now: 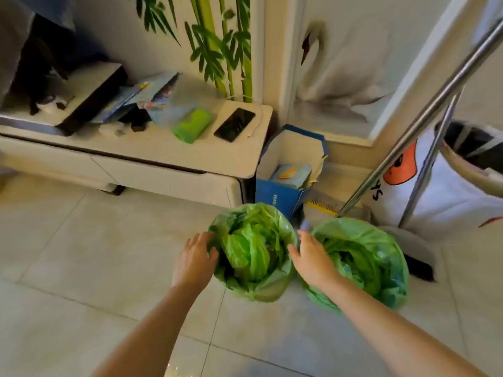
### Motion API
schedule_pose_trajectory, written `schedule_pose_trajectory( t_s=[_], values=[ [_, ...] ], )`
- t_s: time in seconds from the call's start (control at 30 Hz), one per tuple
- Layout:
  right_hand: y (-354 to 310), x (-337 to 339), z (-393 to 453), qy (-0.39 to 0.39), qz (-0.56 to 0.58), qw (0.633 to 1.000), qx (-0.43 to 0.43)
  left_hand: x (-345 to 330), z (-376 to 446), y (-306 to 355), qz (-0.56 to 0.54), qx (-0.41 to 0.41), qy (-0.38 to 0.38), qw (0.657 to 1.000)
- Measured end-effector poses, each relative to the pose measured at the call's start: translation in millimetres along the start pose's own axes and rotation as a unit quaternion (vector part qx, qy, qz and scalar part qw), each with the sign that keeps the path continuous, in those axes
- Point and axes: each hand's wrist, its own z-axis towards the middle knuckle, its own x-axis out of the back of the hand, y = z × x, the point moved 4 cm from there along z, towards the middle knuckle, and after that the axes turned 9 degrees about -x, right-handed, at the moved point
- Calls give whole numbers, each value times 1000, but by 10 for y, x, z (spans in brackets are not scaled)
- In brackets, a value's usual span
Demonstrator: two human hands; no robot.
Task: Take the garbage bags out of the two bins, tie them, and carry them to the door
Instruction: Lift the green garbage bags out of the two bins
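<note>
Two bins lined with green garbage bags stand side by side on the tiled floor. The left bag (251, 251) is folded over its bin's rim and holds crumpled green plastic. The right bag (362, 257) sits just beside it. My left hand (194, 258) reaches to the left rim of the left bag, fingers spread and relaxed, touching or nearly touching the plastic. My right hand (310, 257) hovers between the two bins at the left bag's right rim, fingers extended. Neither hand grips anything.
A low white cabinet (152, 156) behind the bins carries a phone (234, 124), a green roll (192, 126) and books. A blue paper bag (288, 172) stands behind the left bin. Metal rack poles (424, 112) and a white laundry basket (446, 186) crowd the right. Tiled floor lies to the left.
</note>
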Motion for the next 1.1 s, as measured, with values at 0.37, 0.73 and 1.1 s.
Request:
schedule_pose_trajectory(
  t_s=[0.37, 0.73, 1.1],
  values=[
    [380, -874, 1021, -9, 132, 978, -163, -905, 356, -819, -252, 123, 73, 957],
    [593, -1070, 1149, -34, 288, 933, -212, -1254, 269, -1004, -396, 251, -85, 879],
    [587, -1118, 953, -86, 315, 913, -243, -1180, 146, -1070, -511, 282, -66, 810]
  ],
)
